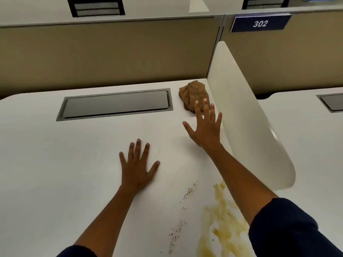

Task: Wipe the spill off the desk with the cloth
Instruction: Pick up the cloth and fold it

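Observation:
A crumpled brown cloth (193, 92) lies at the back right of the white desk (55, 164), beside the side divider. My right hand (205, 127) hovers just in front of it with fingers spread, the fingertips overlapping the cloth's near edge; it holds nothing. Flat on the desk near the middle rests my left hand (137, 167), fingers apart and empty. A yellowish spill (222, 217) spreads over the front right of the desk, partly hidden by my right forearm. Small brown crumbs (187, 193) are scattered to its left.
A grey cable flap (116, 104) is set into the desk at the back. A white curved divider (246, 117) stands along the right edge. A beige partition (111, 52) runs behind, with a blue sign reading 302 (259, 24).

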Motion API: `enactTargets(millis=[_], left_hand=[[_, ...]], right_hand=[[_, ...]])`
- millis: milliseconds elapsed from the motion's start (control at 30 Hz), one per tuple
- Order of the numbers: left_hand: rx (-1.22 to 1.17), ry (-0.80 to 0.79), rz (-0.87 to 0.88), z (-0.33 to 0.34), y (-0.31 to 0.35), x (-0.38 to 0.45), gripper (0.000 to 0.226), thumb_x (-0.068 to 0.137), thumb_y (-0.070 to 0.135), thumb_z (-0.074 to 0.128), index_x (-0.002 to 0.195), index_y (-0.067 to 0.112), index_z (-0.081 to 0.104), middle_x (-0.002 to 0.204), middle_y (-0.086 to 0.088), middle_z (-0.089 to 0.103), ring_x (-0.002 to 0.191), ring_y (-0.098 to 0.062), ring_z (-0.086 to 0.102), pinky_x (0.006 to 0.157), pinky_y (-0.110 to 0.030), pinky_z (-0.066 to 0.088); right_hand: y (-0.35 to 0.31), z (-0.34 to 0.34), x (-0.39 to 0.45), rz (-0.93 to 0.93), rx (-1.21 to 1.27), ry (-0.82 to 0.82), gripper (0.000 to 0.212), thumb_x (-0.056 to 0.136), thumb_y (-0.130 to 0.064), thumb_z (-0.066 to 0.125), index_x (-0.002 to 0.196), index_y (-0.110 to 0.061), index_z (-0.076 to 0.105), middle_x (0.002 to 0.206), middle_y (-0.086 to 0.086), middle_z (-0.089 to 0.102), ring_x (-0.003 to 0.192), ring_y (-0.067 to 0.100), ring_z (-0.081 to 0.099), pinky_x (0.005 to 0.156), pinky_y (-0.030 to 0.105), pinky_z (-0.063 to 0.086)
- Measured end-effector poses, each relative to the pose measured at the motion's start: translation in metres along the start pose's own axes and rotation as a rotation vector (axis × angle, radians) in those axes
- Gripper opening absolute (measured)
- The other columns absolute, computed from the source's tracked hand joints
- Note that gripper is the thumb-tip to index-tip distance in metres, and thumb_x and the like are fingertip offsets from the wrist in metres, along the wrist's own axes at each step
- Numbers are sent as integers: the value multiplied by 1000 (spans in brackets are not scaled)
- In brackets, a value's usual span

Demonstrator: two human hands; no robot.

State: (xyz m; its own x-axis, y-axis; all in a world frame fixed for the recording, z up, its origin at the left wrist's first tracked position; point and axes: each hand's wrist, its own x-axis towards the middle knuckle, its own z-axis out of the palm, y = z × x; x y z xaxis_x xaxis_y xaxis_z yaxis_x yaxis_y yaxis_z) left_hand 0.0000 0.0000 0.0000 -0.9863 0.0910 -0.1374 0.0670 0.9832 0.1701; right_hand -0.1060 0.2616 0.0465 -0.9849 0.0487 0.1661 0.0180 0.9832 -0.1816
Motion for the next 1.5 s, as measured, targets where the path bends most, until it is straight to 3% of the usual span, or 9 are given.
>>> enactTargets(millis=[133, 300, 567, 700, 833, 1067, 1267, 1367, 1500], left_hand=[[31, 105, 10, 7, -1, 7, 81, 91, 74, 20, 159, 31, 11, 168, 0, -6, 155, -25, -4, 121, -61, 5], [8, 126, 23, 13, -4, 9, 81, 92, 74, 24, 159, 31, 12, 169, 0, -5, 155, -24, -5, 121, -62, 6], [7, 104, 12, 12, -3, 9, 81, 92, 74, 22, 159, 30, 13, 169, 0, -4, 155, -24, -5, 121, -62, 7], [-6, 111, 14, 12, -4, 11, 81, 91, 74, 23, 159, 31, 14, 169, 0, -4, 156, -24, -4, 121, -62, 7], [-3, 112, 15, 14, -6, 11, 82, 91, 75, 22, 159, 31, 13, 169, 0, -4, 155, -23, -5, 121, -62, 5], [-38, 95, 22, 14, -8, 12, 84, 89, 77, 23, 159, 32, 11, 168, 1, -6, 155, -22, -8, 121, -61, 0], [-106, -7, 57, 1, -5, 6, 98, 78, 84, 15, 160, 29, 9, 168, 3, -8, 155, -20, -10, 122, -55, -5], [-354, -77, 13, -13, 6, -4, 97, 81, 81, 27, 159, 30, 4, 168, 4, -5, 155, -18, -8, 123, -54, -8], [-517, -20, 41, -41, 30, -17, 96, 82, 73, 43, 159, 29, 6, 168, 3, -1, 156, -21, 2, 123, -57, 1]], right_hand=[[5, 11, 23, 8, -9, -32, 90, 90, -73, 33, 158, -25, 1, 166, 8, -2, 153, 33, 0, 119, 58, 3], [9, 26, 41, 24, 13, -108, 89, 93, -67, 39, 158, -20, 1, 166, 8, -1, 153, 33, 1, 120, 56, 6], [17, 28, 58, 22, 24, -112, 63, 101, -31, 50, 155, -13, 22, 164, 10, 18, 149, 35, 19, 120, 53, 19], [17, 18, 70, 46, 47, -44, 48, 98, -21, 58, 142, -12, 42, 151, 12, 39, 132, 35, 41, 105, 46, 38], [17, 7, 75, 70, 53, -12, 34, 99, -21, 56, 130, -8, 51, 138, 15, 50, 117, 35, 50, 94, 42, 44], [14, -17, 44, 114, 434, -11, 33, 103, -17, 45, 134, -5, 46, 140, 17, 48, 122, 31, 52, 101, 36, 46], [8, -49, 4, 150, 757, -3, 28, 105, -18, 39, 130, -6, 46, 120, 12, 61, 105, 24, 60, 82, 26, 44], [2, -66, -15, 135, 803, 9, 26, 106, -21, 38, 128, -8, 44, 109, 8, 62, 93, 21, 60, 78, 28, 46], [-8, -90, -35, 122, 815, -19, 27, 107, -26, 37, 129, -13, 42, 106, 0, 58, 91, 16, 58, 78, 27, 46]])
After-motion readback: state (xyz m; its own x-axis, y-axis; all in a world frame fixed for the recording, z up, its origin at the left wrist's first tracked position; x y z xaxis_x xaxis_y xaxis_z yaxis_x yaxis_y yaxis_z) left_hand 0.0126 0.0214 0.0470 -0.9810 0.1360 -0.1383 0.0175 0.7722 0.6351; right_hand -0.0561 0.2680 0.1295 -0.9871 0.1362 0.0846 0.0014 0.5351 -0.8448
